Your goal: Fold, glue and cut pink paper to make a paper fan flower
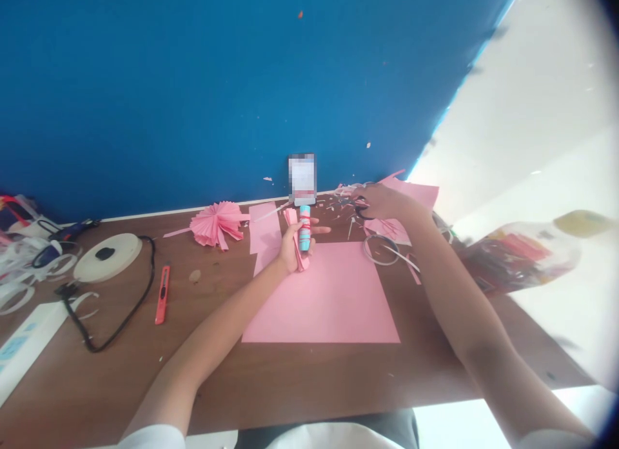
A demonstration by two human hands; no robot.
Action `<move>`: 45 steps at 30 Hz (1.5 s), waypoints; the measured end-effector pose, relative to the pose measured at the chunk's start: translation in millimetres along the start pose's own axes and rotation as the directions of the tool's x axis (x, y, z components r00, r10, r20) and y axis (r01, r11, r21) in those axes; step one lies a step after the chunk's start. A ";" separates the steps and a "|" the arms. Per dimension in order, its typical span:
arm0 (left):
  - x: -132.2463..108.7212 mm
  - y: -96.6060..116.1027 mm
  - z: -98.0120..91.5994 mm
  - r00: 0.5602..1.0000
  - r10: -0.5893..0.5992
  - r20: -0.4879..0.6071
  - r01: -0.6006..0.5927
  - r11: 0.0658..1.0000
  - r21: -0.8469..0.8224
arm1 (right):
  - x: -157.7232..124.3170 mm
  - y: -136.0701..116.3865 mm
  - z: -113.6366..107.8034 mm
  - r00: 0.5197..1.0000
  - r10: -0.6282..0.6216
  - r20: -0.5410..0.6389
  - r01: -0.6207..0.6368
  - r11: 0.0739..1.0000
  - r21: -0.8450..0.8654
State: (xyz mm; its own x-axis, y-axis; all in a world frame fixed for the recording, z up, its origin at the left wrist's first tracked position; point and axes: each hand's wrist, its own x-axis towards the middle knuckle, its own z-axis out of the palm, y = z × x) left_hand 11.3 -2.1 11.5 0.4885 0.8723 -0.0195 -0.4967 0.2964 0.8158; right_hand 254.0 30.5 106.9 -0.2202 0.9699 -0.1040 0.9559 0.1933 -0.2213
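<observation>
My left hand (289, 252) is closed around a pleated strip of pink paper (300, 259) and a light-blue tube with red markings (304, 228), which looks like a glue stick. Two of its fingers stick out to the right behind the tube. Below it lies a large pink paper sheet (329, 307). At the back of the table my right hand (380, 201) curls its fingers down over a heap of paper scraps (345, 192). A dark loop, perhaps a scissors handle, shows at its fingertips; the rest is hidden.
A pink pleated rosette (217, 224) lies to the left, a red box cutter (163, 294) nearer me. Farther left are a white disc (107, 257) and a black cable (123, 324). A phone (303, 178) leans on the blue wall. A tape roll (381, 249) and plastic bag (527, 255) are right.
</observation>
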 end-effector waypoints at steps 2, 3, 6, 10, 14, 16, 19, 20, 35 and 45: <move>0.0 0.1 0.1 1.000 -0.010 -0.008 0.010 1.000 -0.006 | -1.8 -6.2 -1.1 0.992 -0.123 -0.003 0.123 0.992 0.019; 0.1 0.2 0.2 1.000 -0.012 -0.009 0.012 1.000 -0.011 | -2.7 -8.8 -1.6 0.987 -0.158 -0.002 0.158 0.987 0.023; 0.4 0.1 -0.1 1.000 -0.009 -0.001 0.009 1.000 -0.030 | -3.7 -12.9 -1.8 0.993 -0.120 -0.016 0.120 0.992 0.025; 0.6 0.0 -0.4 1.000 -0.025 0.000 0.025 0.999 -0.042 | -1.1 -10.4 1.2 0.996 -0.057 -0.073 0.056 0.998 -0.007; 0.3 0.5 0.2 0.999 -0.032 -0.016 0.031 0.998 -0.051 | -2.5 -10.4 0.3 0.996 -0.042 -0.081 0.046 0.997 0.054; 0.3 0.5 0.0 0.999 -0.034 -0.012 0.033 0.998 -0.061 | -5.5 -14.9 -2.2 0.995 -0.077 -0.060 0.085 0.985 0.148; 0.6 -0.1 -0.9 1.000 -0.016 0.003 0.016 0.998 -0.067 | -6.7 -24.5 -1.9 0.969 -0.240 0.056 0.196 0.888 0.416; 0.7 -0.3 -1.2 1.000 -0.007 0.007 0.008 0.998 -0.070 | -5.1 -27.4 0.7 0.954 -0.289 0.079 0.208 0.828 0.521; -0.4 0.4 0.4 1.000 0.004 0.000 -0.004 0.996 -0.085 | 21.2 -38.0 56.6 0.868 -0.434 0.241 -0.112 0.301 0.947; -1.1 0.6 0.3 1.000 -0.008 -0.017 0.006 0.995 -0.097 | 12.0 -28.3 26.7 0.947 -0.276 0.164 -0.044 0.395 0.918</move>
State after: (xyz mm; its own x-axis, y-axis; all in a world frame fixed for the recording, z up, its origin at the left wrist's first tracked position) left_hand 10.7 -3.0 12.1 0.4800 0.8766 -0.0358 -0.5607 0.3379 0.7559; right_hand 219.2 32.7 86.0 -0.5042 0.8410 -0.1962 0.2086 -0.1019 -0.9727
